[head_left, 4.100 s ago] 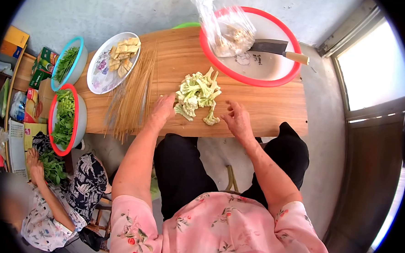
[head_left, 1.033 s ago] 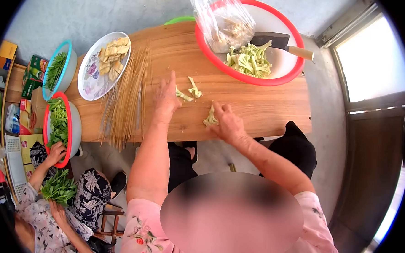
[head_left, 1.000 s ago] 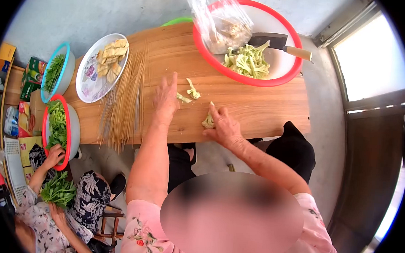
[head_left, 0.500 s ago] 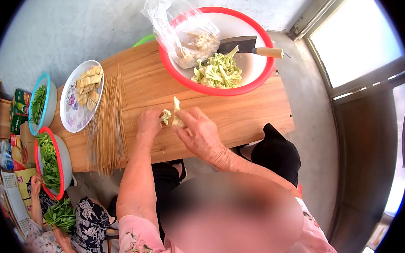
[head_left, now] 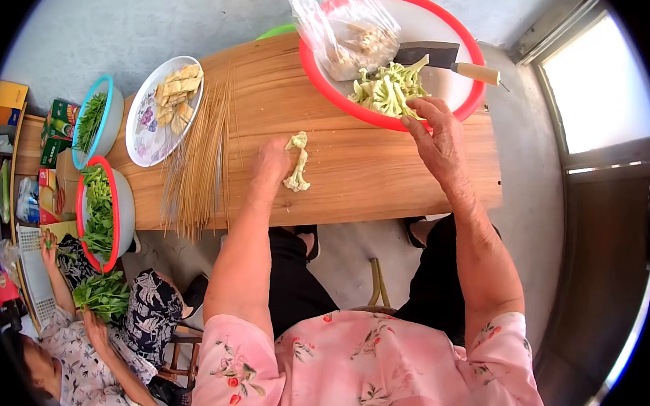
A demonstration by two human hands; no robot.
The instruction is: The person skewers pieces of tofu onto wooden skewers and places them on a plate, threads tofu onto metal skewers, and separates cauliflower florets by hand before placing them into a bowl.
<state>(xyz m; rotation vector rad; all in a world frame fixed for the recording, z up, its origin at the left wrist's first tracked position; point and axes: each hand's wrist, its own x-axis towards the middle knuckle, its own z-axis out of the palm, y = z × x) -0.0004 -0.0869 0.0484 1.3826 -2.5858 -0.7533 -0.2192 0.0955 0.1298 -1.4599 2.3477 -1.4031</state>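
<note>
My left hand is closed over the wooden table, with pale cauliflower pieces at its fingertips. Whether a skewer runs through them is hidden by the fingers. My right hand reaches over the near rim of a red-rimmed white basin; its thumb and fingers are apart, beside the pile of cut cauliflower. No piece shows clearly in its grasp. To the left of my left hand lies a loose spread of bamboo skewers.
A cleaver rests in the basin, its handle jutting past the rim, beside a clear plastic bag. Left are a plate of sliced food and two basins of greens. A seated person handles leafy greens.
My right hand has left my left hand and moved up and right to the basin. My view has shifted, so the table sits higher and further right.
</note>
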